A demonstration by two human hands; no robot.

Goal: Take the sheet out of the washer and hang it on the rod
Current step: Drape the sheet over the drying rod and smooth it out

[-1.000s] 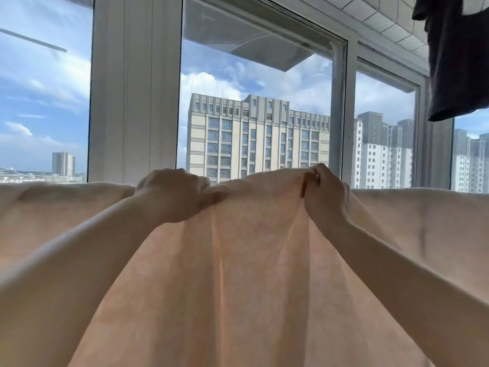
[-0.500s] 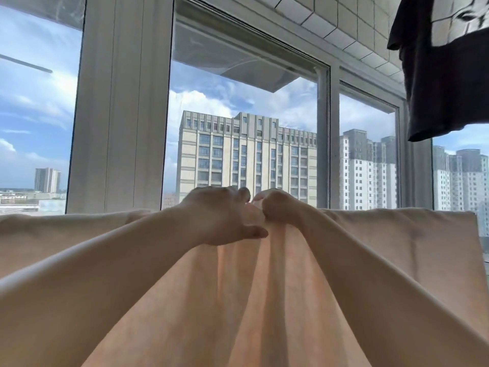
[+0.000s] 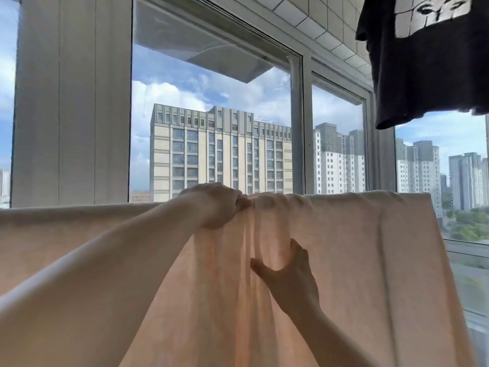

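A pale peach sheet (image 3: pixel 357 247) hangs draped across the whole view in front of the window; the rod under its top fold is hidden. My left hand (image 3: pixel 215 205) grips a bunched fold at the sheet's top edge, near the middle. My right hand (image 3: pixel 289 276) is lower, below the fold, with thumb spread; it holds a gathered pleat of the sheet between thumb and fingers. Vertical creases run down from the bunched spot. The washer is not in view.
A dark T-shirt (image 3: pixel 426 56) with a white print hangs at the top right, above the sheet's right end. Behind the sheet stands a large window with white frames (image 3: pixel 71 102); tall buildings show outside.
My right hand left the top edge, where it met my left hand, and dropped down onto the hanging part. My left hand stays at the top fold. The view has shifted left.
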